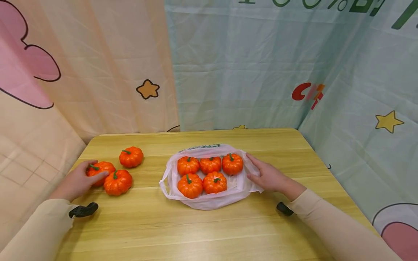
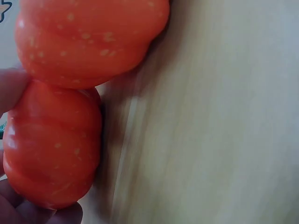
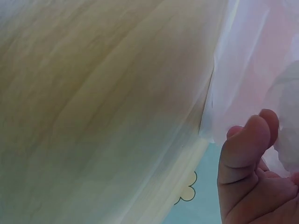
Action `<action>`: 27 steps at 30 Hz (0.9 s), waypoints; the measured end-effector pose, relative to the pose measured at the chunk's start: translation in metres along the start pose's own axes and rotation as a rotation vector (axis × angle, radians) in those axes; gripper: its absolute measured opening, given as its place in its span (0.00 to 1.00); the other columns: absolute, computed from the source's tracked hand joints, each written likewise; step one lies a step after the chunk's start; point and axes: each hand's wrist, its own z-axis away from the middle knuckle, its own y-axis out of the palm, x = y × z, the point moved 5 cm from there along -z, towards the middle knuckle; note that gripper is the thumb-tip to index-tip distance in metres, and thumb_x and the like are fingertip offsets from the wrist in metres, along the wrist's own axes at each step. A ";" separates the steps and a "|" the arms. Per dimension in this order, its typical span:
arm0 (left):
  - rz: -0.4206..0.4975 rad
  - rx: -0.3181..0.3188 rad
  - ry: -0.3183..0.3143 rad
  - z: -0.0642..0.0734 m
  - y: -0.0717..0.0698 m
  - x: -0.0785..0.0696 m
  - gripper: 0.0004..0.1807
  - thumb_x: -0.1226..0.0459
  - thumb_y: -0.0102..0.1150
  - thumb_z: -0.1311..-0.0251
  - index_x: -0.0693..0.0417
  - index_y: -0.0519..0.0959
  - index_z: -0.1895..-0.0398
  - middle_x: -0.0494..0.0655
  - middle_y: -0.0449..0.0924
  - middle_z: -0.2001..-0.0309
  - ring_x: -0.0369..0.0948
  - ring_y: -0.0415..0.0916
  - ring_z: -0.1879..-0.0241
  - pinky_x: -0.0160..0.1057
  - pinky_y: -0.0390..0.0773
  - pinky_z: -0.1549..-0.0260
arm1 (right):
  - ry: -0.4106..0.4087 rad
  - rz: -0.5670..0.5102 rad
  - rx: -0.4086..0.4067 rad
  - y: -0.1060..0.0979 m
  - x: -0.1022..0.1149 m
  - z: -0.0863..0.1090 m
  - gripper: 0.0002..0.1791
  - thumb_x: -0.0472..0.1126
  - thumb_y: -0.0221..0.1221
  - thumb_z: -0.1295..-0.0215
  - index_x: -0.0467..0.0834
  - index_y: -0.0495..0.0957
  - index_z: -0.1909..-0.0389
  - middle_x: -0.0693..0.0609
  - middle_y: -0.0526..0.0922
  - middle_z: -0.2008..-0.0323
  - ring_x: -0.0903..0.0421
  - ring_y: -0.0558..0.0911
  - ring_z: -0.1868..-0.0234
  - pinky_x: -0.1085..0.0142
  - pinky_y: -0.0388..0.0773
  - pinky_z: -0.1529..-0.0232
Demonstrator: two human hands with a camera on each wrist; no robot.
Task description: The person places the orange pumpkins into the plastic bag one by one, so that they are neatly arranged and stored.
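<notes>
At the left of the head view, my left hand [image 1: 80,179] grips a small orange pumpkin [image 1: 102,167] with a green stem, fingers on its far side and thumb on the near side. A second pumpkin [image 1: 118,183] touches it, and a third pumpkin [image 1: 131,157] sits just behind. The left wrist view shows the gripped pumpkin [image 2: 53,144] against its neighbour [image 2: 93,37]. My right hand [image 1: 269,175] holds the right side of an open white plastic bag [image 1: 209,204], the film between thumb and fingers. Several pumpkins [image 1: 190,186] stand inside in two rows.
Everything stands on a wooden table [image 1: 209,235]. Printed cloth curtains [image 1: 228,72] hang behind it and along both sides. A loop handle [image 1: 164,186] of the bag lies toward the left. Dark wrist-worn pieces [image 1: 84,210] stick out from both sleeves.
</notes>
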 end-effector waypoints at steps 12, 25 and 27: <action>0.037 -0.007 -0.002 0.004 0.002 0.003 0.52 0.38 0.56 0.27 0.74 0.54 0.22 0.82 0.61 0.30 0.74 0.64 0.36 0.73 0.66 0.40 | -0.103 0.055 -0.054 -0.001 0.009 0.002 0.36 0.38 0.60 0.24 0.41 0.61 0.19 0.32 0.71 0.27 0.51 0.77 0.62 0.52 0.80 0.50; 0.021 0.002 -0.032 0.006 0.002 0.001 0.53 0.38 0.55 0.27 0.74 0.53 0.22 0.82 0.60 0.30 0.75 0.63 0.36 0.73 0.66 0.40 | -0.083 0.070 -0.079 0.001 0.006 0.003 0.41 0.42 0.63 0.26 0.31 0.57 0.20 0.27 0.69 0.27 0.36 0.79 0.34 0.41 0.74 0.32; 0.018 0.001 -0.033 0.006 0.002 0.001 0.53 0.37 0.55 0.28 0.73 0.54 0.22 0.82 0.60 0.30 0.74 0.63 0.36 0.73 0.66 0.40 | -0.085 0.075 -0.082 0.001 0.006 0.003 0.43 0.43 0.64 0.27 0.30 0.56 0.20 0.27 0.69 0.27 0.34 0.77 0.31 0.40 0.72 0.30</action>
